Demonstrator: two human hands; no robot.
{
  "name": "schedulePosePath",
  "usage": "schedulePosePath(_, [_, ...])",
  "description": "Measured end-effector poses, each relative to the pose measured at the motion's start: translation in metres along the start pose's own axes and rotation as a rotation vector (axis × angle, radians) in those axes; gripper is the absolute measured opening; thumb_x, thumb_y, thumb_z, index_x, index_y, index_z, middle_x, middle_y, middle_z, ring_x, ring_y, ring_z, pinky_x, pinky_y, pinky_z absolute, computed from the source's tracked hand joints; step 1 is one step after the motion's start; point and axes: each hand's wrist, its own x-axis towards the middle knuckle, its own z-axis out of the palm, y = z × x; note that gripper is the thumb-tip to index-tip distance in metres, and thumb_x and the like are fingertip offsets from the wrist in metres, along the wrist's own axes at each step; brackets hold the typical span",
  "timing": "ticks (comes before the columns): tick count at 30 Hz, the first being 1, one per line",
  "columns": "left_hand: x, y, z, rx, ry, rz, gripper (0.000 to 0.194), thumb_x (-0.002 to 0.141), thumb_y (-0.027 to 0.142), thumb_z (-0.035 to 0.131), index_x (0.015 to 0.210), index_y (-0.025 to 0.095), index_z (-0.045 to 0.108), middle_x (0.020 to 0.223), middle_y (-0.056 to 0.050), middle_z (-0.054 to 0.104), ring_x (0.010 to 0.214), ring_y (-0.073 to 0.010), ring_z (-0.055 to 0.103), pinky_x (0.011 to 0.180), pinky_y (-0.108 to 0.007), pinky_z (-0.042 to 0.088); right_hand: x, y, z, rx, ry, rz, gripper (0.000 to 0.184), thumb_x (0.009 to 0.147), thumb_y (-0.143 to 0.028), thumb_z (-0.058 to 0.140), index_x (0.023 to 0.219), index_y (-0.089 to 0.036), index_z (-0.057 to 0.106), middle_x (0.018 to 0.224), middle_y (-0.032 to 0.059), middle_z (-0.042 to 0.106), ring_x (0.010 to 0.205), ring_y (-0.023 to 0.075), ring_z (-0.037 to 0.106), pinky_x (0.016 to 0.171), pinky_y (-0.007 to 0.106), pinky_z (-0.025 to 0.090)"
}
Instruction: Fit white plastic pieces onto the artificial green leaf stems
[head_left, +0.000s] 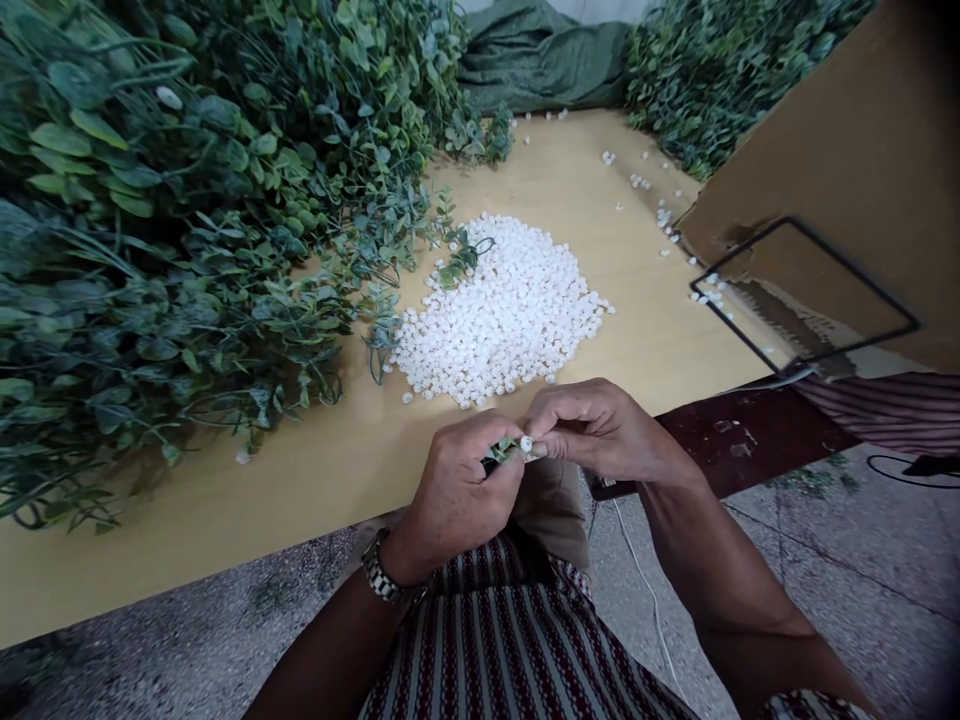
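My left hand (461,480), with a metal watch on its wrist, is closed around a small green plastic sprig (501,451) at the near edge of the wooden table (300,470). My right hand (600,430) pinches a small white plastic piece (526,444) against the tip of that sprig. Both hands meet just in front of a heap of white plastic pieces (502,310) in the middle of the table.
A big pile of artificial green foliage (172,230) covers the table's left side, and more foliage (720,70) lies at the back right. A brown cardboard box (847,170) and a black wire frame (802,300) stand at the right. Loose white pieces (637,182) dot the far tabletop.
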Motion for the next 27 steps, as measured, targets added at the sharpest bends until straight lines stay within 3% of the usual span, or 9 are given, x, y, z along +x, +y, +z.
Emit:
schedulePosePath(4, [0.002,0.002,-0.002,-0.011,-0.038,-0.064,0.013,0.073,0.007,0.048,0.067,0.016,0.055,0.061,0.001,0.054,0.056,-0.0105,0.048,0.054,-0.022,0.04,-0.006,-0.008,-0.003,-0.132,0.042,-0.036,0.006,0.084,-0.018,0.06,0.089,-0.017,0.065,0.078,0.0021,0.064,0.069,0.0112,0.059,0.063,0.025,0.048])
schedulePosePath(7, [0.002,0.005,-0.002,0.006,-0.086,-0.054,0.011,0.074,0.008,0.048,0.069,0.017,0.052,0.063,0.001,0.053,0.059,-0.0122,0.048,0.057,-0.024,0.041,-0.004,-0.021,-0.005,-0.221,0.094,-0.154,0.023,0.082,-0.016,0.062,0.105,-0.019,0.062,0.096,0.0068,0.065,0.091,0.0171,0.06,0.079,0.033,0.049])
schedulePosePath(9, [0.001,0.007,-0.001,0.013,-0.122,-0.019,0.009,0.075,0.01,0.047,0.072,0.016,0.052,0.068,-0.002,0.056,0.063,-0.0145,0.052,0.061,-0.026,0.043,0.0,-0.029,-0.002,-0.28,0.118,-0.248,0.022,0.082,-0.015,0.062,0.103,-0.02,0.062,0.096,0.0075,0.064,0.094,0.0183,0.059,0.081,0.035,0.049])
schedulePosePath(11, [0.0,0.009,-0.001,0.039,-0.158,-0.001,0.008,0.076,0.011,0.045,0.075,0.016,0.052,0.071,-0.004,0.058,0.066,-0.0164,0.054,0.062,-0.028,0.044,0.004,-0.034,0.004,-0.33,0.123,-0.302,0.012,0.083,-0.013,0.059,0.092,-0.02,0.062,0.087,0.0053,0.061,0.085,0.0165,0.058,0.074,0.032,0.049])
schedulePosePath(16, [-0.002,0.013,-0.006,0.093,-0.189,-0.038,0.009,0.077,0.009,0.044,0.074,0.017,0.047,0.066,-0.001,0.052,0.06,-0.0149,0.05,0.057,-0.027,0.042,0.004,-0.033,0.016,-0.4,0.203,-0.3,0.009,0.085,-0.011,0.052,0.082,-0.019,0.055,0.087,0.0053,0.057,0.082,0.0154,0.056,0.072,0.031,0.049])
schedulePosePath(19, [-0.006,0.013,-0.009,0.045,-0.098,-0.028,0.018,0.077,0.005,0.045,0.089,0.018,0.049,0.078,-0.001,0.057,0.07,-0.0147,0.056,0.065,-0.026,0.047,-0.003,-0.03,0.021,-0.443,0.275,-0.303,0.01,0.083,-0.009,0.05,0.083,-0.018,0.052,0.091,0.0072,0.057,0.087,0.0167,0.056,0.076,0.033,0.049])
schedulePosePath(23, [-0.012,0.009,-0.008,0.036,0.078,0.126,0.022,0.079,0.002,0.052,0.091,0.02,0.055,0.089,-0.003,0.06,0.086,-0.0152,0.06,0.076,-0.024,0.049,-0.01,-0.027,0.031,-0.436,0.373,-0.302,0.01,0.081,-0.008,0.049,0.084,-0.018,0.049,0.089,0.0071,0.056,0.087,0.0175,0.056,0.075,0.034,0.049])
schedulePosePath(27, [-0.016,0.006,-0.009,0.051,0.079,0.243,0.03,0.078,-0.003,0.053,0.096,0.02,0.06,0.091,-0.003,0.063,0.082,-0.0132,0.062,0.073,-0.021,0.05,-0.015,-0.025,0.041,-0.438,0.422,-0.281,0.009,0.082,-0.01,0.048,0.085,-0.018,0.05,0.088,0.0075,0.056,0.087,0.0183,0.057,0.073,0.034,0.05])
